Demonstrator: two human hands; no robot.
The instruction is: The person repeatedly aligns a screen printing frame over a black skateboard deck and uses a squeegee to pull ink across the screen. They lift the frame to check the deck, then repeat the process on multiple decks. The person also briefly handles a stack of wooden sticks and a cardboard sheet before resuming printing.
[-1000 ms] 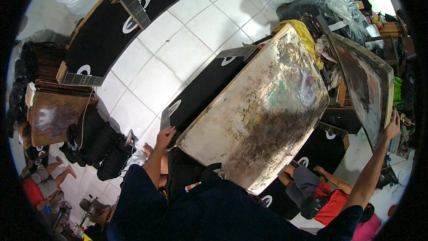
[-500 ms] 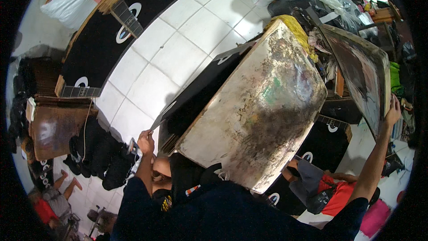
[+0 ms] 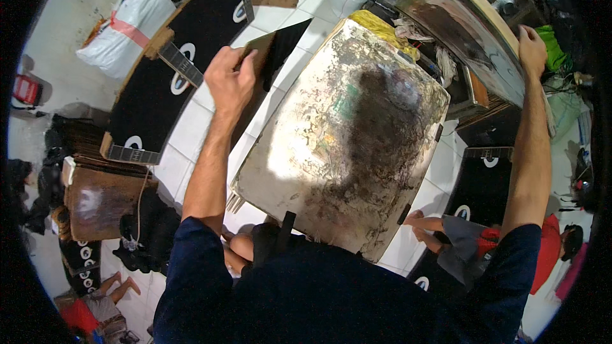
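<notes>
My left hand [image 3: 231,83] is raised at the left of a large stained board [image 3: 293,185]. It is closed at the edge of a thin brown board [image 3: 262,51] with a black face, tilted over the tiles. At the right my right hand [image 3: 532,54] is closed on the pale wooden edge of a printing screen frame [image 3: 465,25], which is tipped up. The frame's mesh is smeared grey and reddish. Colour stains and dark blotches cover the big board's top. The fingertips of both hands are partly hidden.
Black printed panels [image 3: 153,92] with white oval shapes lie along the left. Another black panel [image 3: 475,181] is at the right, beside a seated person [image 3: 459,242]. A brown board stack [image 3: 105,204], a white sack [image 3: 131,32] and a yellow cloth [image 3: 382,32] stand around.
My left hand has risen from the near left, lifting the thin black-faced board away from the stained board's side. The screen frame and my right hand have moved farther away and slightly left.
</notes>
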